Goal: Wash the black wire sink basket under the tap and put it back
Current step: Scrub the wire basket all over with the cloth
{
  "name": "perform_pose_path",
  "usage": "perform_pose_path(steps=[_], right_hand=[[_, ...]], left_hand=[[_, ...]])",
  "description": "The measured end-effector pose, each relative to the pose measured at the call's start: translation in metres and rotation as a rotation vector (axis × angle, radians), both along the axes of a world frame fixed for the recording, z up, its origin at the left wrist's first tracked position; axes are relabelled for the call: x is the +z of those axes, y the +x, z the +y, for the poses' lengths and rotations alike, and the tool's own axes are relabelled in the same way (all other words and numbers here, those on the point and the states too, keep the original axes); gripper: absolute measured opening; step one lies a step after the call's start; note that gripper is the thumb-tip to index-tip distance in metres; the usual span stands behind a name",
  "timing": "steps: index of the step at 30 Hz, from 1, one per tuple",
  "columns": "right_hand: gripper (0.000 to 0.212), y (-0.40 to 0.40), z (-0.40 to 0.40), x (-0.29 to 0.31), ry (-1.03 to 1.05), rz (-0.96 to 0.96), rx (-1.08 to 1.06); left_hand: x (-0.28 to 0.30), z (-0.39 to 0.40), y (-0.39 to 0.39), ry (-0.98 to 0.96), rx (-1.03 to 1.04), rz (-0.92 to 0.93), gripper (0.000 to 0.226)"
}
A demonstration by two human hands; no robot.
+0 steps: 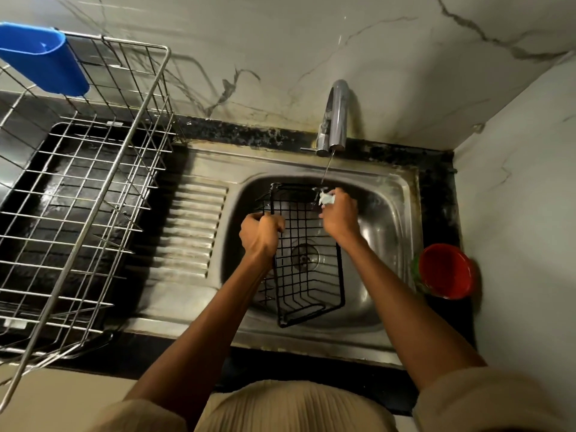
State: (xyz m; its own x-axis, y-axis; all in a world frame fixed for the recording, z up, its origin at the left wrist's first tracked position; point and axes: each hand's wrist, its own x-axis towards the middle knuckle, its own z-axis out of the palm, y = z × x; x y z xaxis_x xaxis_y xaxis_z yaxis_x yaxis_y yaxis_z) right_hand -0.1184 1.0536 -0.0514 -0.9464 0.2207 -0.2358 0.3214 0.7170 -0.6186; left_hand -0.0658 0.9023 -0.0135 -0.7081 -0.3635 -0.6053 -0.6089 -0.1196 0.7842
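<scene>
The black wire sink basket (307, 266) is held tilted inside the steel sink bowl (383, 219), above the drain. My left hand (261, 235) grips its left rim. My right hand (338, 215) is at the basket's far right corner, fingers closed on a small pale foamy scrubber (325, 199). A thin stream of water falls from the chrome tap (335, 120) onto that corner.
A large steel wire dish rack (93, 182) stands on the left counter, with a blue plastic holder (43, 57) hung on its far rim. The ribbed drainboard (190, 229) lies between rack and bowl. A red-lidded container (445, 271) sits right of the sink by the wall.
</scene>
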Motion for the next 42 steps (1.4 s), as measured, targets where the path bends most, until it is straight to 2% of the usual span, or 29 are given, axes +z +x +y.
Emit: perform_pose_path(steps=[2,5,6,8,10,13,16,20,22,26,28,34,39,42], right_hand=[[0.028,0.019,-0.008,-0.004,0.022,-0.023,-0.011],[0.032,0.055,-0.010,-0.013,0.100,-0.071,0.080],[0.031,0.065,-0.008,-0.017,0.104,-0.114,0.112],[0.027,0.072,-0.004,-0.023,0.096,-0.201,0.161],[0.025,0.064,-0.004,-0.021,0.080,-0.204,0.151],[0.023,0.033,-0.006,-0.008,0.033,-0.109,0.058],[0.022,0.007,-0.004,0.005,0.080,-0.074,0.028],[0.028,0.019,-0.004,0.001,0.116,-0.085,0.177],[0.030,0.038,-0.002,-0.008,0.154,-0.090,0.200],[0.025,0.075,0.011,-0.025,0.193,-0.212,0.242],[0.020,0.081,0.013,-0.027,0.186,-0.256,0.252],[0.030,0.053,0.011,-0.016,0.170,-0.104,0.207],[0.011,0.037,0.012,-0.015,0.108,-0.029,0.286],[0.020,0.044,0.017,-0.018,0.181,0.022,0.334]], left_hand=[[0.002,0.002,-0.002,0.050,0.136,-0.042,0.039],[-0.004,-0.015,-0.011,0.033,0.283,-0.067,0.053],[-0.004,-0.020,-0.013,0.013,0.278,-0.069,0.051],[0.003,-0.024,-0.012,-0.007,0.215,-0.056,0.029],[0.005,-0.020,-0.007,0.009,0.149,-0.036,0.011],[-0.010,-0.014,0.002,0.085,0.061,-0.049,0.011],[-0.020,-0.008,0.006,0.120,0.058,-0.093,0.020],[-0.035,-0.008,-0.004,0.107,0.253,-0.091,0.071],[-0.046,-0.018,-0.010,0.102,0.343,-0.090,0.078],[-0.032,-0.035,-0.010,0.040,0.408,-0.072,0.043],[-0.034,-0.038,-0.008,0.023,0.390,-0.056,0.037],[-0.034,-0.032,-0.006,0.128,0.341,-0.065,0.029],[-0.037,-0.031,-0.006,0.185,0.325,-0.056,0.019],[-0.037,-0.032,-0.004,0.279,0.311,-0.053,0.007]])
